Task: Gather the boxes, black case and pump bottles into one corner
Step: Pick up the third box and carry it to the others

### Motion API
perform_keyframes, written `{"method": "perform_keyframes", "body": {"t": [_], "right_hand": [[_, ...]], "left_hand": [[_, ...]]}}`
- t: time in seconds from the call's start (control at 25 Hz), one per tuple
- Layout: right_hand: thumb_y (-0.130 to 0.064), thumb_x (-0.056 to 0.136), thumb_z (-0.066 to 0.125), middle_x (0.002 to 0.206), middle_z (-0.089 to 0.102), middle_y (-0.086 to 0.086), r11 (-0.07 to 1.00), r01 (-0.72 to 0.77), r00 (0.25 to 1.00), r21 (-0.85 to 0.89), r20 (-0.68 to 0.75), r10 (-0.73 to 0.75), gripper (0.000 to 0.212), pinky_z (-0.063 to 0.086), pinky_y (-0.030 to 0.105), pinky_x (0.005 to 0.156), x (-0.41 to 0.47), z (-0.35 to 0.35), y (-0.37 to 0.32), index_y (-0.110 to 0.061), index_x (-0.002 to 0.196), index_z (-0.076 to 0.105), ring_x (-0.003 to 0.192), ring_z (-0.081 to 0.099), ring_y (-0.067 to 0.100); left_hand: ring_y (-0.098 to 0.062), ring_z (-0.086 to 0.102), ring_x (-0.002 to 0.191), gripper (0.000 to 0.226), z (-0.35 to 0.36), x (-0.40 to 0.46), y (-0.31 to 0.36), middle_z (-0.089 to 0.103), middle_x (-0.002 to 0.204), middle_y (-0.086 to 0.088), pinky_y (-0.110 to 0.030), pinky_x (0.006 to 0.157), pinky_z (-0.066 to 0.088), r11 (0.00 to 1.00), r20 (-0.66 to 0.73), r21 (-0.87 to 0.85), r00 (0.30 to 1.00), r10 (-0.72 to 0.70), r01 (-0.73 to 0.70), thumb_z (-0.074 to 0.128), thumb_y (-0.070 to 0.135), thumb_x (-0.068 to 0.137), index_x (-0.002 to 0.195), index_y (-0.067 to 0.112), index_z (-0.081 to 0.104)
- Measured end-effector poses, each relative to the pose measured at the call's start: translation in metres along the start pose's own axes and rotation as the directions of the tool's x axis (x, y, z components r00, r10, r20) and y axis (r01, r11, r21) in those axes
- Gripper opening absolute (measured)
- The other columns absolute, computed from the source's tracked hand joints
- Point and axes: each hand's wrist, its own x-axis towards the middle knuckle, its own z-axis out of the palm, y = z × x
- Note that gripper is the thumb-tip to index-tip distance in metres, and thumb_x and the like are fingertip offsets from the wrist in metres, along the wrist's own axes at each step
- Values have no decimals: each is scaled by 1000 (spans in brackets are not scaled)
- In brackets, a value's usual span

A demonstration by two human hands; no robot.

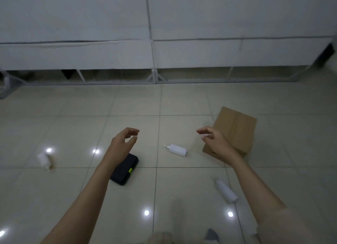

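Observation:
A brown cardboard box (237, 129) sits on the tiled floor at the right. Three white pump bottles lie on their sides: one in the middle (177, 150), one near the front right (226, 191), one blurred at the left (44, 161). A black case (126, 168) with a green latch lies flat, partly hidden under my left forearm. My left hand (124, 143) hovers above the case with loosely curled fingers, holding nothing. My right hand (213, 140) hovers in front of the box, fingers loosely curled, holding nothing.
A white fabric-covered frame (153, 61) runs along the back, its metal base rail (155, 81) on the floor. Glossy beige tiles (73, 125) show light reflections. My foot (160, 238) shows at the bottom edge.

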Motion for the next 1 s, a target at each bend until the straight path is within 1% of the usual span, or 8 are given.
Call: {"method": "perform_keyframes", "body": {"t": [0.12,0.16,0.32,0.44,0.64,0.76,0.84,1.0], "right_hand": [[-10,93,45,115,57,-4,998,-62,994,18,-92,63,25,48,28,75,-15,-59,30,-17,113,59,108,57,22],[-10,93,45,113,57,-4,996,-86,990,10,-114,87,25,48,32,81,-18,-79,41,-16,113,59,111,56,26],[-9,91,47,114,58,-2,988,-157,972,-2,-179,154,22,39,27,85,-29,-154,90,-22,105,58,112,54,21],[-6,91,47,114,58,1,981,-195,952,22,-236,194,22,38,25,84,-30,-195,117,-19,105,59,107,54,19],[-3,91,47,110,57,2,961,-271,930,63,-242,278,25,39,17,76,-8,-221,152,-8,112,59,103,52,16],[-4,90,47,111,57,2,954,-286,930,84,-214,298,24,38,8,72,29,-228,162,-11,109,60,103,53,16],[-5,90,48,112,58,1,953,-288,932,96,-200,302,23,39,12,74,60,-235,162,-16,107,60,105,54,18],[-6,89,49,113,58,-2,963,-257,948,86,-172,268,23,40,24,84,120,-257,151,-23,101,59,106,55,18]], "left_hand": [[-15,55,110,20,56,14,36,63,112,3,-20,84,35,998,52,-5,997,59,-58,49,14,92,108,21,60],[-16,55,109,20,75,19,47,63,110,3,-19,82,36,997,69,-8,995,73,-73,49,13,92,108,20,61],[-14,56,106,18,154,35,85,63,104,5,-11,76,37,994,146,-52,984,105,-99,50,12,92,102,24,60],[-12,56,104,19,203,47,105,64,103,6,-11,76,37,993,211,-70,972,108,-95,50,11,92,100,25,60],[-13,56,105,19,254,73,116,64,106,4,-20,80,37,998,312,-28,948,57,-50,49,12,92,102,23,60],[-13,55,106,18,272,109,121,64,106,4,-13,76,36,999,330,-11,943,34,-32,48,12,92,101,24,60],[-12,55,106,18,282,137,129,64,105,5,-8,74,34,1000,326,-7,945,25,-24,48,12,92,100,24,59],[-10,55,104,18,300,183,151,64,105,5,-7,73,34,1000,325,-17,946,10,-5,48,13,92,100,23,60]]}}
